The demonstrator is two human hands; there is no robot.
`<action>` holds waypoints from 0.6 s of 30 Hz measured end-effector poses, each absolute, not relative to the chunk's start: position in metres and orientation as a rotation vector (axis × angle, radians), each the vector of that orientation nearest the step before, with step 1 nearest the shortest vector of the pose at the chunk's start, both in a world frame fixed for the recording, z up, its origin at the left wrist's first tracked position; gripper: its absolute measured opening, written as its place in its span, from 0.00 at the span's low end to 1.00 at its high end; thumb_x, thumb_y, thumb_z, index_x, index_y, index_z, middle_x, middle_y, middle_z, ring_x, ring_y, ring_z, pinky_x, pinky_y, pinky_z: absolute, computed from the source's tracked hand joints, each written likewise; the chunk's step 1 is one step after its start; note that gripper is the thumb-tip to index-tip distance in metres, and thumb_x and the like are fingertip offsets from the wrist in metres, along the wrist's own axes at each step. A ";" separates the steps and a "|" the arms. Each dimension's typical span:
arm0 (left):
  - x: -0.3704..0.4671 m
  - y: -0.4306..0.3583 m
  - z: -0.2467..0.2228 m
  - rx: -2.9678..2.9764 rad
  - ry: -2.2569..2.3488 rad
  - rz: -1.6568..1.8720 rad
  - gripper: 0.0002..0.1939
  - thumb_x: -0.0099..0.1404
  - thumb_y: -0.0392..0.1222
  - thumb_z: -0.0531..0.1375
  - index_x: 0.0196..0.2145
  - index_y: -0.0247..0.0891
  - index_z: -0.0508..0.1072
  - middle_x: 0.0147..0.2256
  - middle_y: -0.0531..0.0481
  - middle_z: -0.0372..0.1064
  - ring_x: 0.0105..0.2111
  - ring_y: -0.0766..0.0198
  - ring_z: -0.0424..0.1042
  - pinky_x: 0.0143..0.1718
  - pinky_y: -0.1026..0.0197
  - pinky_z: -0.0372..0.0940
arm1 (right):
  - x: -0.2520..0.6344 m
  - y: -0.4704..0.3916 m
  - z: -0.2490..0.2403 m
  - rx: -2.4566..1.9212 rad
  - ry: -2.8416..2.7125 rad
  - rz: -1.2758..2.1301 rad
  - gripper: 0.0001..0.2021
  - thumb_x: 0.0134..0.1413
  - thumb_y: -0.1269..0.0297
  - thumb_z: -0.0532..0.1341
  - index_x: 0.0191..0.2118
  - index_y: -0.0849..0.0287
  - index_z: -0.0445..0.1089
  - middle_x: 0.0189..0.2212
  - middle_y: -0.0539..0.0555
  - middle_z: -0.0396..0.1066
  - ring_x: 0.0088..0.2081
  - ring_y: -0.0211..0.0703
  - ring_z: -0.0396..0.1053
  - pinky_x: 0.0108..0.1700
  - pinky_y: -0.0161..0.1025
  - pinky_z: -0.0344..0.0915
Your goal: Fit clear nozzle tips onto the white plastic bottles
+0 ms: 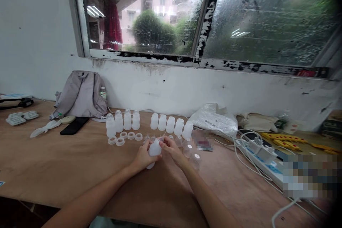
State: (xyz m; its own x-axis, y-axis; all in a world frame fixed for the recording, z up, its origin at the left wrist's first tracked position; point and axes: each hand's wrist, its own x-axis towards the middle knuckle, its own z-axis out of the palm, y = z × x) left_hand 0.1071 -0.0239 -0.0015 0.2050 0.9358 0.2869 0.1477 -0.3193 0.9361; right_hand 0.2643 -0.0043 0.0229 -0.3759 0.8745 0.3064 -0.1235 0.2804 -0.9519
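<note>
A translucent white bottle is tilted in my left hand, whose fingers wrap round it. My right hand pinches at the bottle's top, where a small clear nipple partly shows between the fingers. Just behind my hands lie more clear nipples, partly hidden. White rings are grouped to the left of them. Several capped bottles stand behind the rings, and several uncapped bottles form a row to their right. Clear caps sit beside my right hand.
A grey backpack leans on the wall at the back left, with a black phone in front. A plastic bag lies at the back right. Power strips, white cables and yellow pieces occupy the right side.
</note>
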 end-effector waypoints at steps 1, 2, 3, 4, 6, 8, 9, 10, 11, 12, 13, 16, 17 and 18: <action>0.107 -0.023 -0.001 1.674 1.066 1.230 0.22 0.41 0.46 0.67 0.32 0.37 0.62 0.25 0.54 0.64 0.27 0.64 0.65 0.28 0.63 0.61 | 0.263 -0.004 0.022 -0.695 -1.570 1.298 0.14 0.44 0.55 0.62 0.35 0.58 0.70 0.32 0.51 0.68 0.35 0.41 0.65 0.40 0.38 0.59; 0.108 -0.023 -0.001 1.653 1.052 1.212 0.22 0.42 0.46 0.66 0.32 0.37 0.62 0.26 0.54 0.64 0.26 0.65 0.65 0.27 0.63 0.61 | 0.262 -0.004 0.022 -0.670 -1.567 1.335 0.14 0.44 0.55 0.62 0.36 0.57 0.70 0.33 0.52 0.69 0.36 0.42 0.65 0.41 0.38 0.59; 0.109 -0.023 0.000 1.600 1.003 1.165 0.23 0.44 0.47 0.65 0.34 0.37 0.62 0.26 0.54 0.64 0.25 0.65 0.65 0.26 0.63 0.61 | 0.262 -0.004 0.022 -0.647 -1.562 1.377 0.15 0.44 0.55 0.62 0.37 0.57 0.70 0.34 0.52 0.69 0.38 0.42 0.65 0.42 0.39 0.59; 0.109 -0.023 0.000 1.537 0.941 1.106 0.24 0.45 0.47 0.64 0.37 0.37 0.61 0.27 0.53 0.64 0.24 0.65 0.66 0.25 0.62 0.62 | 0.262 -0.004 0.022 -0.633 -1.552 1.412 0.15 0.44 0.56 0.62 0.38 0.57 0.70 0.35 0.53 0.69 0.39 0.43 0.65 0.44 0.39 0.59; 0.111 -0.023 0.001 1.458 0.871 1.040 0.26 0.47 0.48 0.63 0.41 0.37 0.60 0.28 0.53 0.64 0.23 0.66 0.66 0.23 0.62 0.62 | 0.262 -0.004 0.021 -0.631 -1.522 1.448 0.15 0.43 0.57 0.63 0.39 0.57 0.70 0.36 0.53 0.70 0.39 0.44 0.65 0.45 0.40 0.59; 0.112 -0.024 0.001 1.522 0.935 1.096 0.25 0.46 0.47 0.64 0.40 0.37 0.61 0.28 0.54 0.64 0.24 0.65 0.66 0.25 0.62 0.62 | 0.262 -0.004 0.020 -0.634 -1.493 1.446 0.16 0.43 0.58 0.63 0.39 0.58 0.70 0.36 0.54 0.70 0.39 0.44 0.66 0.44 0.41 0.59; 0.113 -0.025 0.001 1.592 1.009 1.151 0.24 0.45 0.46 0.64 0.38 0.37 0.61 0.27 0.54 0.64 0.25 0.65 0.66 0.26 0.62 0.61 | 0.262 -0.004 0.019 -0.634 -1.481 1.440 0.16 0.43 0.58 0.63 0.39 0.58 0.70 0.36 0.54 0.70 0.39 0.45 0.66 0.44 0.41 0.59; 0.113 -0.026 0.001 1.667 1.091 1.203 0.22 0.45 0.46 0.64 0.36 0.37 0.62 0.27 0.54 0.64 0.26 0.65 0.66 0.27 0.63 0.61 | 0.261 -0.004 0.018 -0.634 -1.471 1.432 0.16 0.43 0.58 0.63 0.40 0.58 0.70 0.36 0.54 0.71 0.39 0.45 0.66 0.44 0.41 0.60; 0.113 -0.028 0.002 1.738 1.164 1.240 0.21 0.45 0.47 0.64 0.35 0.37 0.62 0.26 0.54 0.64 0.26 0.65 0.65 0.28 0.63 0.60 | 0.261 -0.004 0.018 -0.636 -1.464 1.419 0.16 0.42 0.59 0.64 0.40 0.58 0.69 0.36 0.54 0.71 0.39 0.45 0.67 0.43 0.41 0.60; 0.114 -0.029 0.002 1.798 1.220 1.260 0.21 0.45 0.47 0.64 0.34 0.38 0.62 0.26 0.55 0.65 0.26 0.65 0.65 0.28 0.64 0.59 | 0.260 -0.004 0.017 -0.642 -1.461 1.397 0.17 0.42 0.59 0.64 0.40 0.58 0.69 0.36 0.54 0.71 0.39 0.45 0.67 0.43 0.40 0.61; 0.113 -0.030 0.003 1.841 1.259 1.271 0.20 0.46 0.48 0.63 0.34 0.38 0.62 0.26 0.55 0.65 0.26 0.65 0.65 0.27 0.64 0.58 | 0.259 -0.004 0.018 -0.650 -1.464 1.371 0.17 0.42 0.59 0.64 0.40 0.58 0.69 0.37 0.54 0.71 0.39 0.45 0.67 0.43 0.40 0.61; 0.111 -0.031 0.004 1.901 1.318 1.278 0.20 0.48 0.48 0.62 0.36 0.39 0.61 0.26 0.56 0.65 0.25 0.65 0.65 0.26 0.65 0.57 | 0.257 -0.005 0.022 -0.687 -1.541 1.298 0.18 0.42 0.57 0.63 0.41 0.57 0.68 0.38 0.53 0.70 0.39 0.45 0.67 0.42 0.40 0.62; 0.110 -0.030 0.004 1.916 1.323 1.273 0.20 0.47 0.48 0.62 0.36 0.39 0.61 0.26 0.55 0.65 0.25 0.65 0.65 0.26 0.65 0.57 | 0.257 -0.005 0.025 -0.709 -1.593 1.275 0.18 0.42 0.56 0.63 0.41 0.57 0.68 0.38 0.53 0.70 0.40 0.45 0.67 0.42 0.40 0.62; 0.108 -0.029 0.003 1.929 1.322 1.269 0.20 0.47 0.48 0.62 0.36 0.39 0.61 0.26 0.55 0.65 0.26 0.64 0.66 0.26 0.65 0.57 | 0.259 -0.005 0.028 -0.744 -1.649 1.240 0.18 0.43 0.55 0.62 0.41 0.57 0.68 0.39 0.54 0.70 0.41 0.45 0.67 0.43 0.40 0.62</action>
